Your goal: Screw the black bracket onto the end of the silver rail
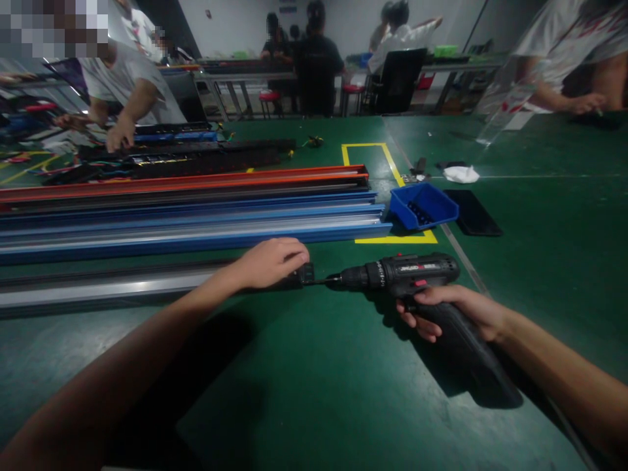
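Observation:
A black cordless drill [422, 269] lies level in my right hand [446, 311], whose fingers wrap round its grip near the trigger. Its thin bit points left and meets the black end cap [307, 273] of a long dark metal profile [122, 286]. Over that end of the profile my left hand [277, 261] is closed, fingers curled on the top and far side. Whether the bit sits in a screw is too small to tell.
Beyond lie several blue profiles [196, 230] and an orange one [196, 180]. A blue bin [424, 208] with small dark parts stands right of them, beside a black phone-like slab [473, 212]. Across the green table [318, 379], a co-worker's hand [120, 134] reaches over dark strips with wires.

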{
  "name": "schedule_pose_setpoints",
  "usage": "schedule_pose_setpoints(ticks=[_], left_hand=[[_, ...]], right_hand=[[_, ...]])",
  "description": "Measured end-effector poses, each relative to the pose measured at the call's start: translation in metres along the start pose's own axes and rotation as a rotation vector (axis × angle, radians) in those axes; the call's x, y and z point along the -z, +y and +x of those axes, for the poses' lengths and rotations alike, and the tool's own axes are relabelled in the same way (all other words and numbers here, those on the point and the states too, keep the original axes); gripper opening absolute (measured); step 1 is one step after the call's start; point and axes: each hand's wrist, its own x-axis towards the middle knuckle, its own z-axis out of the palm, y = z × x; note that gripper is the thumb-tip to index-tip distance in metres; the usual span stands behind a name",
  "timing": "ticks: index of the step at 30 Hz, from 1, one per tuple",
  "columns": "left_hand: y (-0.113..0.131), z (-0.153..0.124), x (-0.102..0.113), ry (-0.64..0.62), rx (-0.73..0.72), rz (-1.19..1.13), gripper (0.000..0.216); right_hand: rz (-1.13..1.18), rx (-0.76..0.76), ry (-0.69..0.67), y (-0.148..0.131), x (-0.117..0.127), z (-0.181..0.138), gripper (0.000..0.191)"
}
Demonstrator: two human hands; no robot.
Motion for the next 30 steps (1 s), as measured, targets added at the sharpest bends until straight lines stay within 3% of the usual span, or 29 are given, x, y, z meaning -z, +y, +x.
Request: schedule_pose_setpoints(ticks=[30], left_hand=[[-0.002, -0.0023, -0.0002, 0.004, 0.002, 0.002, 0.043]], right_hand=[[0.1, -0.032, 0.006, -0.0053, -0.0044, -0.0003, 0.03]])
